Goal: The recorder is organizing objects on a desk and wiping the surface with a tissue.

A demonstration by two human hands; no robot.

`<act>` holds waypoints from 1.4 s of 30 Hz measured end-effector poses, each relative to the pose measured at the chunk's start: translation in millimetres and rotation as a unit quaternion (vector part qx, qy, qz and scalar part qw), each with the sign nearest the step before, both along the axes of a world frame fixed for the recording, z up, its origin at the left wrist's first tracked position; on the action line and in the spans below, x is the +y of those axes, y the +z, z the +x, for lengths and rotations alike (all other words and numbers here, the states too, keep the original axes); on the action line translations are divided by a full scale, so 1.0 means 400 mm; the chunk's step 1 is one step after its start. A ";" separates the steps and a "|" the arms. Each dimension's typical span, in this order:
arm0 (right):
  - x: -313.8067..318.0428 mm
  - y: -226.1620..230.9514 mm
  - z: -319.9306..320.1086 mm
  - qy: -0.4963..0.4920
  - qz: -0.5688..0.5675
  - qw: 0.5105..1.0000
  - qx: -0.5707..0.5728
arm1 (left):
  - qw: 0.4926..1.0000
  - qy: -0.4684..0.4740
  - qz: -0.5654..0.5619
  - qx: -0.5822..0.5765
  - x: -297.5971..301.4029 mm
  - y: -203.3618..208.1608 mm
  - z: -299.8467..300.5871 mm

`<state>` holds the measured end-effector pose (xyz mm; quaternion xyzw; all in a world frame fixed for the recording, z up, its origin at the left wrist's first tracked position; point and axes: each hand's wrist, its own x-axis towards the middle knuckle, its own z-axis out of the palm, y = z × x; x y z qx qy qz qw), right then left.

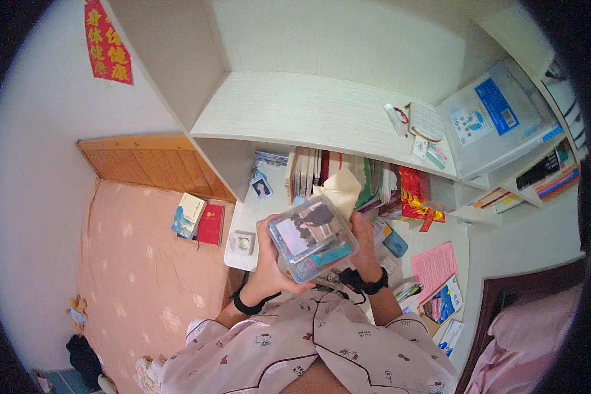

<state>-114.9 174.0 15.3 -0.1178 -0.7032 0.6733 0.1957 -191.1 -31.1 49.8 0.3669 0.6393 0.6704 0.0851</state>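
A clear plastic box (301,270) with photo cards and a teal item inside is tilted in front of me, above the desk. My left hand (266,268) grips its left side, with the thumb along the lower edge. On the right side, my right hand (365,247) is closed against the box, its fingertips partly hidden. A cream folded paper or cloth (343,190) sticks up behind the box near my right fingers; I cannot tell whether that hand holds it too. Both wrists wear black bands.
Books (303,172) stand under the shelf (289,108), whose right end holds a small pouch (425,121) and a large clear bin (499,125). A pink sheet (435,268) and booklets lie on the desk's right. Left is a bed (138,276) with two books (210,224).
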 end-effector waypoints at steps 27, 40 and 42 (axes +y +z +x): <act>0.102 -0.673 0.879 -0.452 -0.064 0.852 -0.257 | 0.969 0.100 -0.118 -0.192 -0.184 -0.296 -0.057; 0.153 -0.502 0.565 -0.464 0.424 0.683 -0.372 | 0.980 0.063 -0.089 -0.169 -0.195 -0.288 -0.058; 0.140 -0.521 0.518 -0.347 0.208 0.780 -0.478 | 0.973 0.086 -0.090 -0.193 -0.190 -0.293 -0.057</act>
